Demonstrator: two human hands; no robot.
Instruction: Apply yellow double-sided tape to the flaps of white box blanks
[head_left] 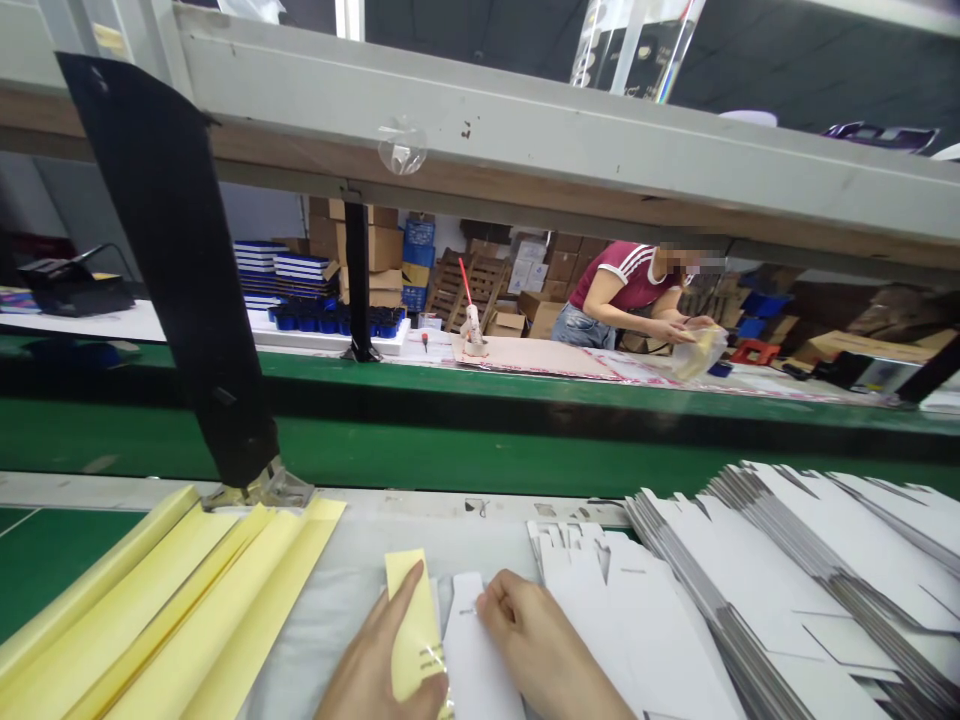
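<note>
My left hand is closed around a narrow yellow paper piece, with thumb and fingers along its sides. Small dark print and a shiny clear edge show near the lower end of the paper. Just right of it, my right hand has curled fingers pinching the edge of a white folded card box. The box stands between the two hands, and its lower part runs out of view. Beside my right hand lies a stack of flat white box blanks.
Long yellow sheets lie at the left. More stacked white blanks fill the right. A green conveyor belt runs behind the bench, under a shelf beam and a black post. Across it, a co-worker handles a clear bag.
</note>
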